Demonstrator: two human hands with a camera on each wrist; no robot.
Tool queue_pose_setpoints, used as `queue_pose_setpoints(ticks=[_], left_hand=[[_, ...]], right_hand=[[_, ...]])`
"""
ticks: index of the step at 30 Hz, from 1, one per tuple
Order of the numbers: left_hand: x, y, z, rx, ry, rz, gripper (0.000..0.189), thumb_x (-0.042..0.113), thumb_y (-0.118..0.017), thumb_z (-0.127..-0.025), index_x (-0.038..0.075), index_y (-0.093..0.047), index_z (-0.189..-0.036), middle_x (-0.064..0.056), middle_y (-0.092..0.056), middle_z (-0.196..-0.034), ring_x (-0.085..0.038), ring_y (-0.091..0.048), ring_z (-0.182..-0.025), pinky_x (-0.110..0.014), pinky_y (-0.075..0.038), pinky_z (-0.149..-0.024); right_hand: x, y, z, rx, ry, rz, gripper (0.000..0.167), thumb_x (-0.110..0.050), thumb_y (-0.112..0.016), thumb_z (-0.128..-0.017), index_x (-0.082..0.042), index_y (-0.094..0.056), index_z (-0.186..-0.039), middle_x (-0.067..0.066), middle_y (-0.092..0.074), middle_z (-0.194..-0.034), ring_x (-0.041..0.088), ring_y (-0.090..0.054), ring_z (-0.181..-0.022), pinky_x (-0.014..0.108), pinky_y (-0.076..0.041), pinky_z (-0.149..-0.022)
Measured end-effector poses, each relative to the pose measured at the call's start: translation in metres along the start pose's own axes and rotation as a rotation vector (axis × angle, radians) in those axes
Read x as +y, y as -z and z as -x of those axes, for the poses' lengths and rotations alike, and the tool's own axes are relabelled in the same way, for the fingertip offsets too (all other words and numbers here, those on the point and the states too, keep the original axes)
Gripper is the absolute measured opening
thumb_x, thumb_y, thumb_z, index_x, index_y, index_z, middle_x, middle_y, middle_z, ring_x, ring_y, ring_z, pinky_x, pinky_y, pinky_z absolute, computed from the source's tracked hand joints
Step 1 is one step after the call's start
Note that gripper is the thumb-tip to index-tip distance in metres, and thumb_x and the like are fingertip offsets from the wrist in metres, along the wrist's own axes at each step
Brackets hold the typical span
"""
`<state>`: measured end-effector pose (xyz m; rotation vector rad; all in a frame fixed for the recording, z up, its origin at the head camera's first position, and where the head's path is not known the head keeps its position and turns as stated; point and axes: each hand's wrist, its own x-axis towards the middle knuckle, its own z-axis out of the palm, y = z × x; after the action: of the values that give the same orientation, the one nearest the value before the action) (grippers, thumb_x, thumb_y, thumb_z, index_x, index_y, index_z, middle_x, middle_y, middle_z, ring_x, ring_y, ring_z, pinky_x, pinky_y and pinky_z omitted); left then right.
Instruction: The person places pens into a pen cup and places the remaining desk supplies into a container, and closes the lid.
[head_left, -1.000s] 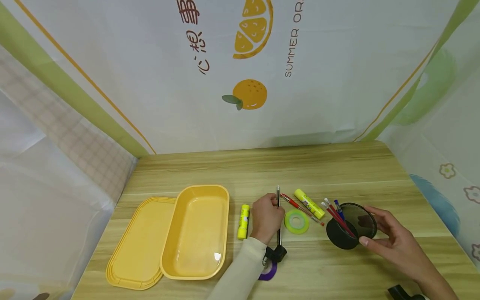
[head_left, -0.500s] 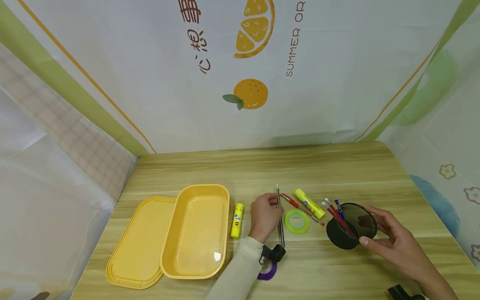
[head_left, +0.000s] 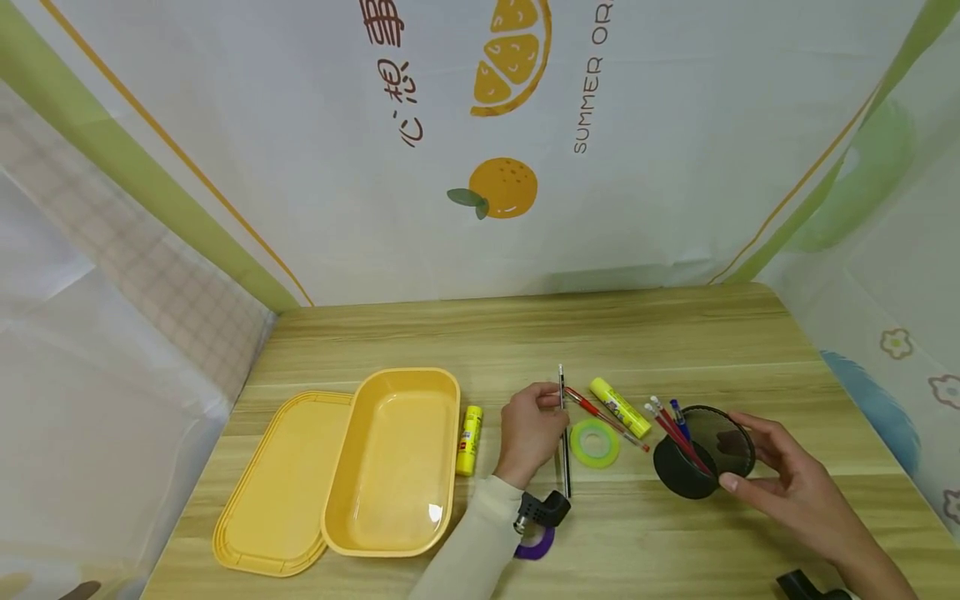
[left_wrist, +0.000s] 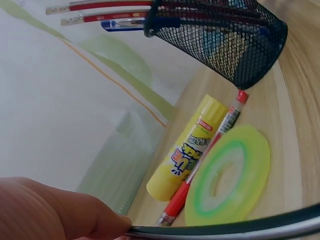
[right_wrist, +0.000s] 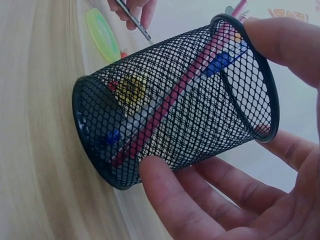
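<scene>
Fingers of the left hand [head_left: 531, 429] are pinching a pencil [head_left: 566, 467], and fingers of the right hand [head_left: 783, 479] are gripping the cup [head_left: 682, 479] by its side and rim. Going across the surface [head_left: 420, 329], the lid [head_left: 277, 483] is lying farthest left, with the box [head_left: 393, 467] overlapping its right edge in the head view. One glue stick [head_left: 468, 442] is lying just beside the box. Next comes the purple tape [head_left: 536, 552], which the left wrist is partly covering. The pencil is pointing away from the person; whether it is touching the surface, I cannot tell. Just right of it the red pen [head_left: 592, 408] and green tape [head_left: 579, 443] are lying, with another glue stick [head_left: 620, 407] near the pen. Farther right, the cup is holding red pencils [head_left: 675, 435] and a blue pen [head_left: 680, 417]. As I judge it, the person is picking up the pencil while steadying the cup; the next move is calling for a sure pinch, a lift clear of the red pen and green tape, and a steady right hand
</scene>
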<state>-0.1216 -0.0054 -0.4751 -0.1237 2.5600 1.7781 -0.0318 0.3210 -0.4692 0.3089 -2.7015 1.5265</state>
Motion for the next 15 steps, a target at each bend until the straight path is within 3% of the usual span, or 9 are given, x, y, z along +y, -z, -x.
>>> queue_pose_setpoints(ticks=[9, 15], left_hand=[[0.01, 0.004, 0.005, -0.026, -0.004, 0.039, 0.037, 0.003, -0.074, -0.087, 0.012, -0.077, -0.123, -0.005, -0.08, -0.105, -0.006, -0.071, -0.076, -0.023, -0.055, -0.062], [0.019, 0.008, 0.01, -0.037, 0.02, 0.113, 0.039, 0.001, -0.073, -0.087, 0.013, -0.077, -0.124, -0.006, -0.079, -0.106, -0.007, -0.071, -0.069, -0.025, -0.059, -0.06]], right_hand=[[0.004, 0.001, -0.001, 0.007, 0.014, -0.014, 0.077, 0.002, -0.074, -0.096, -0.009, -0.036, -0.163, -0.023, -0.059, -0.136, -0.014, -0.057, -0.121, 0.026, -0.064, -0.073], [0.006, 0.001, -0.001, 0.011, 0.002, -0.012, 0.077, 0.001, -0.074, -0.096, -0.01, -0.037, -0.163, -0.023, -0.059, -0.134, -0.015, -0.057, -0.119, 0.026, -0.064, -0.072]])
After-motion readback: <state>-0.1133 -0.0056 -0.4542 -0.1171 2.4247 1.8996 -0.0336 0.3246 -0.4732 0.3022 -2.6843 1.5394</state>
